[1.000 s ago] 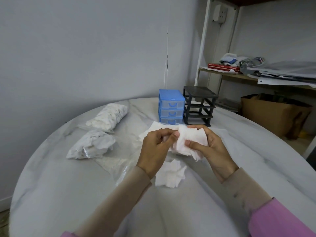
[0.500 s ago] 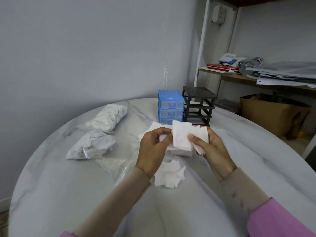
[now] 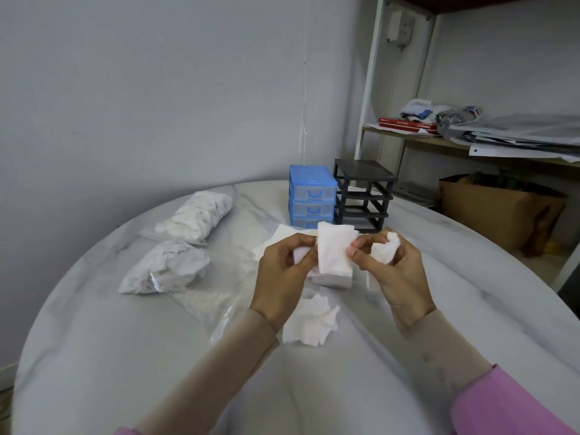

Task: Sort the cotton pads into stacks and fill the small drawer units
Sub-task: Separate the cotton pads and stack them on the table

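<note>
Marble table (image 3: 94,356), both hands' fingers (image 3: 356,251) pinching one cotton pad (image 3: 334,252) above it.

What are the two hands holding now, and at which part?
Left hand pinches a white square cotton pad at its left edge, right hand at its right edge, with crumpled white pads too.

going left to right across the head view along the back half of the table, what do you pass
Bag of round cotton pads → blue drawer unit → black drawer frame → beyond the table edge, the brown paper bag on the floor.
</note>
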The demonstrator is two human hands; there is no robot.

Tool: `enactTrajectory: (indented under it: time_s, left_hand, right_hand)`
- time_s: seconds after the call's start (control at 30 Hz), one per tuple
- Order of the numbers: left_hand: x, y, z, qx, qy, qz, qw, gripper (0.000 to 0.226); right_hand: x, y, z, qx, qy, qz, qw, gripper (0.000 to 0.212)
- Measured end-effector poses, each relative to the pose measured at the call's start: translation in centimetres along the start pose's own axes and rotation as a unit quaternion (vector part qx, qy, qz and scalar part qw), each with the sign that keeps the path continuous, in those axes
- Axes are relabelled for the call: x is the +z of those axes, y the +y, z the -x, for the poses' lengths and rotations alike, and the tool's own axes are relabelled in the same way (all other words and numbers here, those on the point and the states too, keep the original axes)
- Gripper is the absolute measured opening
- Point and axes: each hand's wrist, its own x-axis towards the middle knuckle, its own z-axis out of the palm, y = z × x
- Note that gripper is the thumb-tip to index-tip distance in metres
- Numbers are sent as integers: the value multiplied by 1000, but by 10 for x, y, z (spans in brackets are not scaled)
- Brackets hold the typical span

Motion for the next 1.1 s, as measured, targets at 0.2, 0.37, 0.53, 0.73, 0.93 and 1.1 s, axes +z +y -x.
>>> enactTrajectory:
  time_s: [0.2,0.37,0.53,0.73,0.93,1.1]
  left_hand:
    - [0,-1,2,43,11,-48,998,14]
    - [3,2,6,90,16,-102,991,17]
    - [4,3,7,105,14,-116,988,17]
    - [3,3,6,92,15,-101,990,12]
    - [1,2,0,27,43,0,999,8]
    - [1,5,0,-1,48,59,997,6]
  right_hand:
    - [1,-1,1,-3,26,-13,1000,22]
    - [2,0,1,-45,29,36,998,26]
    - [1,3,-1,-23,-15,-15,1000,18]
    - [2,0,2,11,-27,-47,998,28]
    - [2,-2,-2,10,-22,-90,996,33]
    - [1,-8,-1,21,-32,-129,991,33]
